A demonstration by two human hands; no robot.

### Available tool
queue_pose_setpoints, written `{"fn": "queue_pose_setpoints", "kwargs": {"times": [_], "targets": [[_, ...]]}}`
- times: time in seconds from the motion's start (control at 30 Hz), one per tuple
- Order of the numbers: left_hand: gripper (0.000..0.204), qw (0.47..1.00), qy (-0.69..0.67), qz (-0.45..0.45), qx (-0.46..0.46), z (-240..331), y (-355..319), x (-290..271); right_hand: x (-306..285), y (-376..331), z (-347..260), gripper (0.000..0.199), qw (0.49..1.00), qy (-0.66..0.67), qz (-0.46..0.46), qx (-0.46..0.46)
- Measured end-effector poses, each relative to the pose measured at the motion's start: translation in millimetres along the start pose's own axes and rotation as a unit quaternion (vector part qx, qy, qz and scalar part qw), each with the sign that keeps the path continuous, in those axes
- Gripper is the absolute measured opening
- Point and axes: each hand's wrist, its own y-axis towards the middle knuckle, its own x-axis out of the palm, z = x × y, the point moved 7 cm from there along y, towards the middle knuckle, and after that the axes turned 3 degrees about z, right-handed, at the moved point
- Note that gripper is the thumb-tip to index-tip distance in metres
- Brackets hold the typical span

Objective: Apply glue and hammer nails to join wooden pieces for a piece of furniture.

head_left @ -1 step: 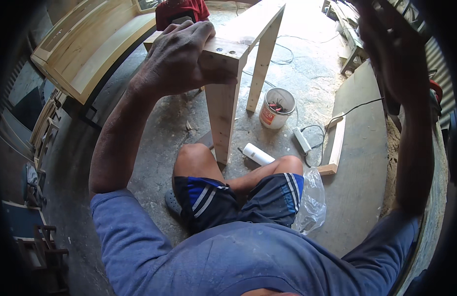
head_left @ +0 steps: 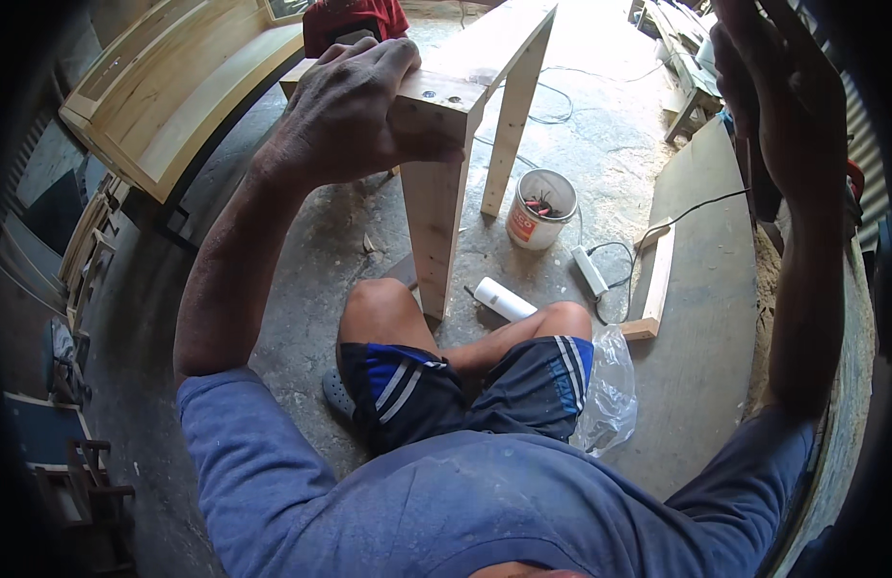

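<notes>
The fingers (head_left: 369,67) of the left hand (head_left: 354,116) are curled over the near corner of a bare wooden table frame (head_left: 446,106), the thumb pressed against its side just above the front leg (head_left: 433,231), so that the corner is gripped firmly. The frame is seen standing upright on the dusty concrete floor (head_left: 311,250) directly in front of the seated person, its front leg planted between the bent knees and a second leg (head_left: 509,125) set farther back. The right hand (head_left: 778,106) is raised at the right edge of the view, well apart from the frame; its fingers are seen extended upward alongside a dark object (head_left: 762,188) near the palm, but whether that object is actually held cannot be told, as the hand is viewed edge-on and partly cut by the rim. A white cylindrical tube (head_left: 504,299) is lying on the floor just beside the right knee, near the foot of the front leg. Behind it, a white bucket (head_left: 540,210) with red-handled tools inside is standing near the second leg. A white power strip (head_left: 590,272) with its cable is laid to the right of the bucket, beside a short wooden batten (head_left: 656,284) resting on a large flat board (head_left: 706,318). A crumpled clear plastic bag (head_left: 608,395) is seen against the right thigh. A long pale wooden shelf unit (head_left: 176,96) is laid on its side at the upper left.
</notes>
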Motion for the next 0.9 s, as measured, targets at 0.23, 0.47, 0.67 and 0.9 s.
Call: {"fn": "queue_pose_setpoints", "kwargs": {"times": [0.23,0.47,0.67,0.9], "targets": [[0.082,1.0,-0.005,-0.021,0.003,1,2,1,39,-40,5,0.043,0.987,0.019,-0.081,-0.139],[0.075,0.997,-0.062,-0.038,0.001,16,0,-13,100,-128,74,0.05,0.916,0.355,-0.067,0.174],[0.057,0.995,0.076,-0.032,-0.054,30,-6,6,205,-218,111,0.051,0.806,0.48,-0.072,0.338],[0.051,0.994,0.103,-0.031,-0.019,41,5,5,307,-306,124,0.055,0.698,0.571,-0.088,0.423]]}}
